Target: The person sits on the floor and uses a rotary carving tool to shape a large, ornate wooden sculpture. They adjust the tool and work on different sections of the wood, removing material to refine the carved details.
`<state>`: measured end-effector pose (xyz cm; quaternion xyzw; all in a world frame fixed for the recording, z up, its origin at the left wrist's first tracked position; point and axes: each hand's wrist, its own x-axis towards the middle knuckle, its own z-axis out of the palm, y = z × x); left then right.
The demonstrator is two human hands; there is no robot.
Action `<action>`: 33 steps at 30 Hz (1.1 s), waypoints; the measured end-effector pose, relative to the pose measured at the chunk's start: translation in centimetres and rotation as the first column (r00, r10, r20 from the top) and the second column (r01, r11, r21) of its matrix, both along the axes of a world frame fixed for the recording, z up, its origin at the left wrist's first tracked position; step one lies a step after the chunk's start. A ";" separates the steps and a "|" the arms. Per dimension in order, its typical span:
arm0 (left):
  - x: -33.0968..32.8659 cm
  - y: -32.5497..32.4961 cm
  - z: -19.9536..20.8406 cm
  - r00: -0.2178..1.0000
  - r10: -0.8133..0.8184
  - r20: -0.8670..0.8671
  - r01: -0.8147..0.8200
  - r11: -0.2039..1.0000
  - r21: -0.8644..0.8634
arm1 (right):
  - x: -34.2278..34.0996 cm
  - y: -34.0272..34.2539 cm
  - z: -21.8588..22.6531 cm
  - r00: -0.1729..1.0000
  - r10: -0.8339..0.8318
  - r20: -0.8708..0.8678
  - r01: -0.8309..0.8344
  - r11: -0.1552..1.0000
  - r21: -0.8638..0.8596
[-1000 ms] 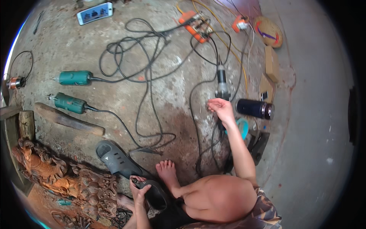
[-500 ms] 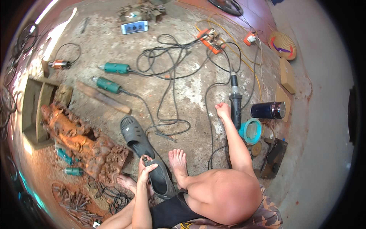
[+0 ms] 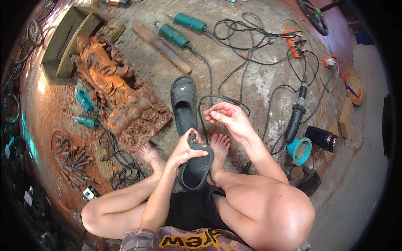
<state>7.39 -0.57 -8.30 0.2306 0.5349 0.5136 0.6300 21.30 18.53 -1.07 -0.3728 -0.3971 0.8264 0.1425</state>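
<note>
My left hand [image 3: 184,149] is closed at the edge of a dark grey clog [image 3: 197,171], its thumb lying over the rim. A small dark knob-like piece [image 3: 192,135] shows between the fingers of that hand. Just ahead, the other grey clog [image 3: 182,94] lies with its toe pointing away from me. My right hand [image 3: 229,119] hovers to the right of the clogs, thumb and fingertips pinched together. Whatever is in that pinch is too small to name. Left of the clogs lies a reddish-brown carved wood sculpture [image 3: 121,92].
Two green power tools [image 3: 172,35] and a wooden stick [image 3: 163,48] lie farther off, amid black cords. At right are a black die grinder [image 3: 296,117], a turquoise bowl [image 3: 300,151] and a dark flask [image 3: 320,138]. Several carving bits [image 3: 73,163] are heaped at left, below a wooden box [image 3: 63,46].
My right hand has come away from beside the die grinder and over toward the clogs, now pinching. The view has turned to the left. My left hand stays on the near clog.
</note>
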 end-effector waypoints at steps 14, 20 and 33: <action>-0.1 1.4 1.0 0.991 -0.095 -0.091 0.092 0.995 -0.028 | -0.8 -3.1 -4.2 0.987 0.120 0.105 -0.108 0.987 -0.116; 0.0 1.3 0.7 0.983 -0.120 -0.138 0.118 0.993 -0.019 | -1.1 -3.3 -3.7 0.982 0.116 0.151 -0.111 0.993 -0.042; -0.2 1.5 0.3 0.983 -0.098 -0.156 0.096 0.995 -0.019 | -1.4 -3.0 -3.1 0.945 0.170 0.280 -0.238 0.944 0.230</action>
